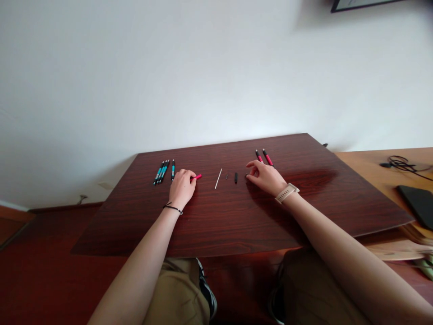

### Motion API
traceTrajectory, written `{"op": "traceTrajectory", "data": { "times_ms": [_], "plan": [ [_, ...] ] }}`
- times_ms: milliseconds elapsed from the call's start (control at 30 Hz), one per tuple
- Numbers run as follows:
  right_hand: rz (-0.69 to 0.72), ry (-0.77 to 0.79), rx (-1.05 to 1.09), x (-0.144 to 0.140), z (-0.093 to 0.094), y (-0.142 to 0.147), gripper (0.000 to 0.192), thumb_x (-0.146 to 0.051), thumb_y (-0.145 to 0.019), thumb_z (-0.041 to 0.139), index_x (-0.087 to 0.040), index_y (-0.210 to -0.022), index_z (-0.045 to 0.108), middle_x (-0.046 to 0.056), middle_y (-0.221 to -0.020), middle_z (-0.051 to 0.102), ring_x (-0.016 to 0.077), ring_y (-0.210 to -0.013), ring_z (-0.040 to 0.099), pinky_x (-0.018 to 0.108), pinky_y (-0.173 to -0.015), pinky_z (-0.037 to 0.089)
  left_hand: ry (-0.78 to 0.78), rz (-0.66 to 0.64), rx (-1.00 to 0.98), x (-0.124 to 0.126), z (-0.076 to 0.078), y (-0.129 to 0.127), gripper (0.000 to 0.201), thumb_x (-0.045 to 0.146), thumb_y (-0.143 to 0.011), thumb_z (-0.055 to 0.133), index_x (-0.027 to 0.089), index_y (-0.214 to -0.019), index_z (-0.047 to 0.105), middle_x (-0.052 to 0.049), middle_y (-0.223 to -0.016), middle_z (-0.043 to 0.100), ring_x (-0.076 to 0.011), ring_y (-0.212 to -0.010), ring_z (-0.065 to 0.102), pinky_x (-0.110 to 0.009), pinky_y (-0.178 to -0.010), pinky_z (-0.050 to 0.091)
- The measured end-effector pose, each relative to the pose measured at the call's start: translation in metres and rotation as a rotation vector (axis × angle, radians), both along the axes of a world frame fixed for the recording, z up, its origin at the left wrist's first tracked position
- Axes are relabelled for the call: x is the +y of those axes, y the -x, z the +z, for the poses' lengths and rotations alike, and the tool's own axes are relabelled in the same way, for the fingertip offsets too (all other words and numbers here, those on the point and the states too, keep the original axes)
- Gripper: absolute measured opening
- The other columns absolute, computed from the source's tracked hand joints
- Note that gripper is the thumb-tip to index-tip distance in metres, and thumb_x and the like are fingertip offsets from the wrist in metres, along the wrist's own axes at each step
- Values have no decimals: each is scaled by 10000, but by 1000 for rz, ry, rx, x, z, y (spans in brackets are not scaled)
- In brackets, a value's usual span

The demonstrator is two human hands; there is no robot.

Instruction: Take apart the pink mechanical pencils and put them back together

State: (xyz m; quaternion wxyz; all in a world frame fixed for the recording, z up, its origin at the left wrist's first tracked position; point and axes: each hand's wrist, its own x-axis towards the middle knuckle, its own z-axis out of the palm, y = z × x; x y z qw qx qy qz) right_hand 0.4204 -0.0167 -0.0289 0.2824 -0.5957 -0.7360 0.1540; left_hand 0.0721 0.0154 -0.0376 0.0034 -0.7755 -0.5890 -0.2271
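My left hand [184, 184] is closed on a red pen barrel [198, 176], whose end sticks out past the fingertips. My right hand [263, 175] hovers low over the table with thumb and index finger apart. A small dark piece [246, 175] lies at its thumb tip, partly hidden. Between the hands lie a white ink refill [218, 178], a small spring [227, 176] and a black pen grip [236, 178], roughly in a row. Just beyond my right hand are two red pens, one [259, 155] partly covered by the fingers and another [267, 157] beside it.
Several teal pens [161, 172] lie together at the left of the dark wooden table [209, 225], with one teal pen [173, 169] apart. A lighter desk [365, 164] at the right bears a black cable [402, 163] and a flat black device [417, 203]. A white wall stands behind.
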Motion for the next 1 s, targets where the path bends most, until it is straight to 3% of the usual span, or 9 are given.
{"op": "traceTrajectory", "data": {
  "times_ms": [133,233,333,433,533,733,867,1000],
  "plan": [
    [-50,-71,79,-11,4,-4,234,-260,-927,661,-230,-1158,667,16,-887,759,199,-777,682,309,-741,480,-44,-36,-18,-1,4,-2,94,225,-1024,559,225,-1016,653,-108,-1082,693,-305,-1070,658,-463,-971,543],
    [-66,-103,187,-21,7,-6,196,-300,-932,663,-229,-1113,692,28,-908,762,195,-767,675,321,-750,502,-121,-148,-98,-11,18,-14,124,237,-1068,503,226,-1102,621,-95,-1100,705,-274,-1060,665,-420,-959,538],
    [52,-30,408,-31,9,-2,230,-372,-955,662,-223,-1122,714,57,-993,778,214,-867,708,342,-814,551,-139,-308,-131,-31,34,-37,146,274,-1104,475,231,-1164,601,-79,-1109,697,-241,-1035,673,-373,-929,536],
    [177,98,616,-41,12,7,386,-418,-969,667,-227,-1305,667,62,-1032,789,217,-905,721,366,-869,580,-150,-413,-155,-49,41,-61,138,277,-1113,473,242,-1173,593,-62,-1108,696,-213,-986,685,-345,-893,539],
    [222,189,750,-46,13,16,508,-452,-941,716,-229,-1383,603,50,-1019,786,196,-844,716,360,-839,600,-132,-492,-167,-58,38,-79,124,269,-1107,492,252,-1180,591,-63,-1113,700,-220,-1025,699,-352,-911,550],
    [307,262,816,-43,9,25,381,-502,-897,781,-215,-1135,702,61,-1071,778,182,-868,706,347,-845,599,-70,-552,-238,-60,25,-90,111,273,-1074,575,268,-1179,614,-52,-1082,713,-219,-1026,709,-371,-933,584],
    [276,235,791,-41,6,24,345,-533,-908,768,-210,-1018,710,37,-962,754,175,-829,680,327,-816,571,-33,-573,-299,-60,24,-89,130,274,-1056,618,263,-1186,625,-47,-1071,717,-210,-1022,708,-361,-928,588],
    [202,195,858,-40,3,19,355,-544,-926,749,-205,-1014,686,45,-944,756,173,-824,668,306,-782,541,-12,-498,-394,-56,24,-84,144,252,-1031,652,252,-1174,642,-45,-1092,721,-191,-966,706,-330,-841,590]
  ]
}}
